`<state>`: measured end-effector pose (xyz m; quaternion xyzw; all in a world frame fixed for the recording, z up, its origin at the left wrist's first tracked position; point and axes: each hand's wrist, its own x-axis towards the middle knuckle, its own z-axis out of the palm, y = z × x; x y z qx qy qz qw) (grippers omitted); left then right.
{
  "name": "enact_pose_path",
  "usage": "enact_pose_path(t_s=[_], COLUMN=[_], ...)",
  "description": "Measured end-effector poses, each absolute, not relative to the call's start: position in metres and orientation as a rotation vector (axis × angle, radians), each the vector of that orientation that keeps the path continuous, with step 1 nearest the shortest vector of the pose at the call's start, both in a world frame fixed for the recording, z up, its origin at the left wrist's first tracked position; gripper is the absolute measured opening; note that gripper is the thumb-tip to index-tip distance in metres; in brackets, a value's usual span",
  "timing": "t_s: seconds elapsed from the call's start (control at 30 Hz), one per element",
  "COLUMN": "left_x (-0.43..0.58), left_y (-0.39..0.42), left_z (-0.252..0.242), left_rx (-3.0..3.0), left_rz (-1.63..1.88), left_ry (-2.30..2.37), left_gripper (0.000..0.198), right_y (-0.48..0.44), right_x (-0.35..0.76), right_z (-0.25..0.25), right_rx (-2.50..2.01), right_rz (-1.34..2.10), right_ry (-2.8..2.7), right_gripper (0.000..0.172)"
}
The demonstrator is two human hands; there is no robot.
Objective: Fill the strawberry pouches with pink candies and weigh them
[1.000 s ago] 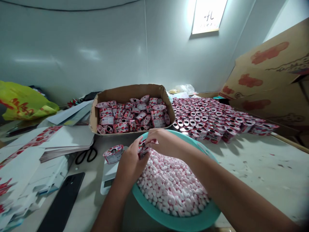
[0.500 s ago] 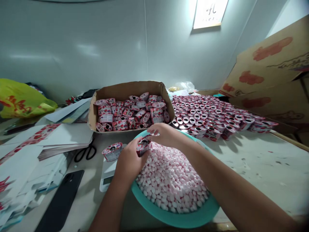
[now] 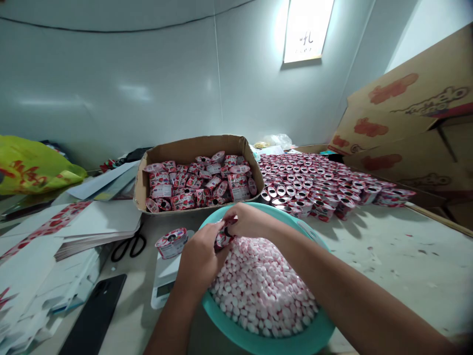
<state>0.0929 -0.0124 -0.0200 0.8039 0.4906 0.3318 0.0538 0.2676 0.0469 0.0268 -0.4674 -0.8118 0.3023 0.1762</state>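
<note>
My left hand (image 3: 201, 252) is wrapped round a small oval strawberry-print candy packet (image 3: 222, 238), held tilted over the far left of a teal basin (image 3: 284, 345). At the packet's top, the fingers of my right hand (image 3: 249, 222) are pinched together; what they hold, if anything, is hidden. Pale pink and white candies (image 3: 268, 286) fill much of the basin below both hands. Just left of my left hand, another packet (image 3: 172, 244) stands upright on a white digital scale (image 3: 164, 283).
Behind the basin stands a cardboard box (image 3: 207, 144) of similar packets. Rows of open-topped packets (image 3: 306, 180) crowd the table to the right. Black scissors (image 3: 129, 249), a dark phone (image 3: 96, 313) and stacked white sheets (image 3: 99, 217) lie left. Large cartons (image 3: 402, 128) lean at the right.
The camera view has tipped up slightly, so the table things sit lower. My right fingers have closed in on the packet's top; my left hand keeps its hold.
</note>
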Motion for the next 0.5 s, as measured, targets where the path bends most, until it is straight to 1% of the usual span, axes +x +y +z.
enact_pose_path(t_s=[0.17,0.3,0.4,0.5], left_x=[0.092,0.092,0.090,0.089], left_y=[-0.014,-0.013,-0.010,-0.008], left_z=[-0.019,-0.020,-0.024,-0.027], left_rx=[2.446,2.362,2.282,2.178], left_rz=[0.977,1.021,1.086,1.128], left_ry=[1.486,1.533,1.565,1.624], left_gripper=[0.044,0.045,0.045,0.048], right_y=[0.046,0.043,0.042,0.043], right_x=[0.262,0.264,0.272,0.277], right_z=[0.019,0.024,0.035,0.039], right_rx=[-1.360,-1.322,-1.204,-1.115], right_rz=[0.675,0.665,0.791,0.904], right_ry=[-2.300,-2.312,-2.286,-2.201], right_gripper=[0.013,0.015,0.025,0.048])
